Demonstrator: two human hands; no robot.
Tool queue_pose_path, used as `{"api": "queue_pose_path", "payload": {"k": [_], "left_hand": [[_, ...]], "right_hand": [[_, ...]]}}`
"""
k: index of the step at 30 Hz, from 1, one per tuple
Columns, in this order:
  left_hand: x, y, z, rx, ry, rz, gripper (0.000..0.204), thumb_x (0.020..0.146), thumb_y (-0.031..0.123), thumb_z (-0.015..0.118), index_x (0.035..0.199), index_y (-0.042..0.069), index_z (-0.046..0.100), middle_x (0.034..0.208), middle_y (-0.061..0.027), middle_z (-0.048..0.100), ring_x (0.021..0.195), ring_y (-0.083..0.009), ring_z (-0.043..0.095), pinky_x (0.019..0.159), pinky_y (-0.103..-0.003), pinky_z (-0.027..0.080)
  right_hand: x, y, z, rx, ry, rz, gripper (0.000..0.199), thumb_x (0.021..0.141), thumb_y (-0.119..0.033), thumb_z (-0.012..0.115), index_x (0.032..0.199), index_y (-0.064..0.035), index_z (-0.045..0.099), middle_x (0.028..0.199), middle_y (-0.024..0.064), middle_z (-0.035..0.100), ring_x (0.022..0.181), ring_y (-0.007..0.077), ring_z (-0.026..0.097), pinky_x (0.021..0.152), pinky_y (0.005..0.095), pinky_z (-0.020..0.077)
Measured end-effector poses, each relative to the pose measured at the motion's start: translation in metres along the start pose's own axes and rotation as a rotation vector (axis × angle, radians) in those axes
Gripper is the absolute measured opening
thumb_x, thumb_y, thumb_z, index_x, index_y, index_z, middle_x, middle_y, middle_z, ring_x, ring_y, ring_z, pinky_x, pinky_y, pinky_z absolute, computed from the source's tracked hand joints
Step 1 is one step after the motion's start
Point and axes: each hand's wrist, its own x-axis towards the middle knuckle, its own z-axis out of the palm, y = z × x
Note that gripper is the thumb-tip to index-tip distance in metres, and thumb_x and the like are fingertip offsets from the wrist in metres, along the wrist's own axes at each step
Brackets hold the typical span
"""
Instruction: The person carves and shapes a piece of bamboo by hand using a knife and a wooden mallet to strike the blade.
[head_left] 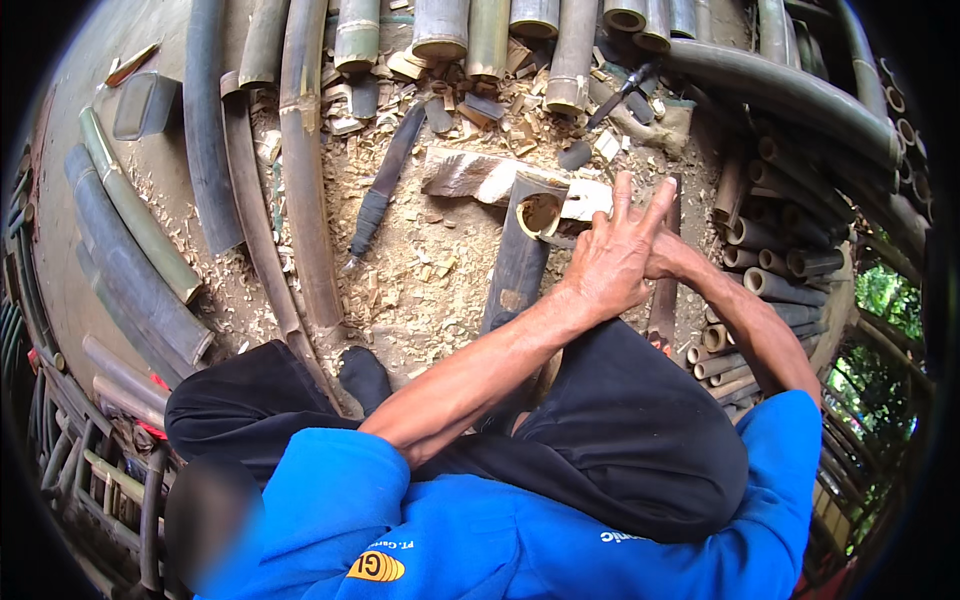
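My left hand lies over my right hand, in front of my bent right knee. Two fingers of the left point away from me, stretched out and apart. The right is mostly covered by it, so its grip does not show. A narrow dark edge shows beside the left hand; its kind is unclear. Just left of my hands, a dark bamboo tube slants up against a pale, rough-hewn wooden block, its cut opening facing up. Right of my hands lies a long brown bamboo piece.
A long dark blade tool with a wrapped handle lies on the chip-strewn ground. Beyond the block is a dark-handled knife. Long bamboo poles lie at left, with stacked bamboo tubes at right. A translucent box stands far left.
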Motion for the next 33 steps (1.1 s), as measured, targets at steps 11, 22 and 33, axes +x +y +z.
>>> {"api": "queue_pose_path", "payload": {"k": [11,22,33], "left_hand": [[-0.014,-0.012,0.001,-0.127,0.211,0.071,0.100,0.067,-0.003,0.075,0.157,0.003,0.031,0.148,-0.0330,0.037,0.127,-0.0524,0.053,0.107,-0.051,0.050],[0.027,-0.026,-0.044,0.296,-1.060,0.045,0.089,0.053,0.009,0.083,0.139,0.010,0.063,0.136,-0.0196,0.061,0.121,-0.0345,0.066,0.100,-0.043,0.056],[-0.008,-0.026,-0.052,0.121,-0.518,0.044,0.074,0.059,0.008,0.077,0.132,0.010,0.064,0.126,-0.0219,0.059,0.112,-0.0403,0.065,0.093,-0.048,0.057]], "right_hand": [[0.018,-0.035,-0.021,-0.402,-0.114,-0.041,0.043,0.080,-0.020,0.074,0.116,0.0006,0.064,0.114,0.0240,0.067,0.106,0.0424,0.066,0.093,0.0510,0.0541],[0.020,-0.004,0.135,0.360,0.165,0.337,0.053,0.083,-0.017,0.074,0.131,-0.0015,0.058,0.130,0.0236,0.062,0.121,0.0350,0.061,0.102,0.0456,0.0517],[0.023,-0.034,0.081,0.148,0.093,0.240,0.059,0.081,-0.019,0.081,0.134,-0.0070,0.060,0.129,0.0171,0.063,0.125,0.0279,0.058,0.106,0.0418,0.0502]]}}
